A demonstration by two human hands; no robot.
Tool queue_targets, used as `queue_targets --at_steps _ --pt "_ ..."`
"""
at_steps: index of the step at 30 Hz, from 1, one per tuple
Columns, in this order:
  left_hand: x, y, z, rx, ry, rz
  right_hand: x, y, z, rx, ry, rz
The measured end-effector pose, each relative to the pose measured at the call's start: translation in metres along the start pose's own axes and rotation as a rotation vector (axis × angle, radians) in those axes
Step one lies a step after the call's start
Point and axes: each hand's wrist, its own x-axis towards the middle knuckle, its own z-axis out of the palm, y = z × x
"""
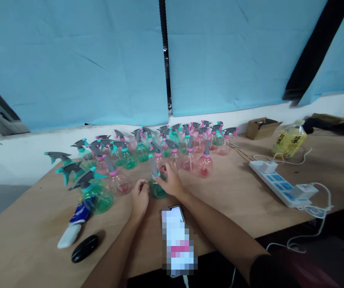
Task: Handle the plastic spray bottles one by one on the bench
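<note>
A green spray bottle (159,190) with a grey and turquoise trigger head stands upright on the table in front of me. The fingers of my right hand (173,181) are closed at its neck, from the right side. Just left of the bottle is my left hand (140,197), its fingers curled in, with nothing visible in them. Behind both hands stand several pink and green spray bottles, among them a pink spray bottle (205,166) to the right and another pink spray bottle (119,183) to the left. At the left, a green spray bottle (100,198) leans over.
A phone (178,240) lies between my forearms, a cable at its lower end. At left are a blue and white tube (82,212) and a black oval object (85,249). To the right are a power strip (275,182), a yellow-labelled bottle (290,140) and a cardboard box (262,129).
</note>
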Motion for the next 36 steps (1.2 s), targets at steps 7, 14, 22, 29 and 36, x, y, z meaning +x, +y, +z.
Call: queue_targets --at_steps 7,14,22,29,36 --pt "-0.005 0.004 0.005 0.019 -0.192 0.033 0.012 -0.009 -0.012 0.232 0.052 -0.026" --pt "-0.005 0.002 0.006 0.045 -0.208 -0.036 0.021 0.007 -0.01 0.424 -0.087 0.218" --pt "-0.006 0.005 0.009 0.057 -0.239 -0.064 0.029 0.009 -0.013 0.719 -0.256 0.288" --pt "-0.005 0.006 0.009 0.052 -0.267 -0.1 0.026 0.01 -0.015 0.772 -0.293 0.323" --pt "-0.005 0.001 0.011 0.116 -0.421 -0.094 0.027 0.007 -0.022 0.745 -0.318 0.32"
